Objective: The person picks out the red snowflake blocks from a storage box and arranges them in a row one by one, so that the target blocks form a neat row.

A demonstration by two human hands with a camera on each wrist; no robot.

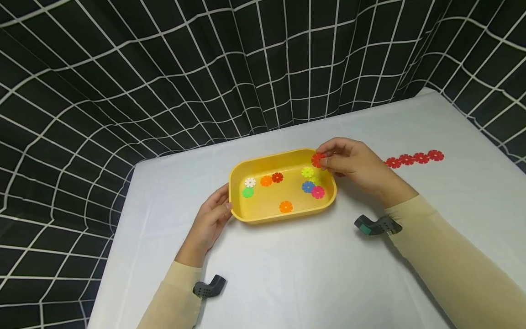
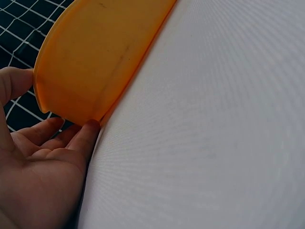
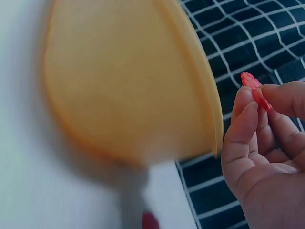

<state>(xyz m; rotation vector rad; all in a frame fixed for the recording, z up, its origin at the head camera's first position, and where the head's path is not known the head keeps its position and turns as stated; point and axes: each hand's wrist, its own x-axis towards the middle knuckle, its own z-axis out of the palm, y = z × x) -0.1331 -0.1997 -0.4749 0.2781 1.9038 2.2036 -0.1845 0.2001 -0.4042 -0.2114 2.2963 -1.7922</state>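
A yellow plastic tray (image 1: 263, 214) sits on the white table. At its left end my left hand (image 1: 209, 221) grips it, thumb at the rim and fingers against the outer wall; the left wrist view shows the fingertips (image 2: 90, 126) low on the tray's side. My right hand (image 1: 353, 164) pinches a red notched disc (image 1: 317, 160) between thumb and fingers, over the tray's far right corner. In the right wrist view this red disc (image 3: 256, 90) appears nearly edge-on. Inside the tray lie several notched discs, among them a white one (image 1: 249, 183), a blue one (image 1: 308, 187) and a pink one (image 1: 318, 192).
To the right of the tray, a row of red notched discs (image 1: 407, 159) lies on the white tablecloth (image 1: 287, 274), partly hidden by the right hand. A black curtain with a white grid (image 1: 246, 68) hangs behind the table and along its sides.
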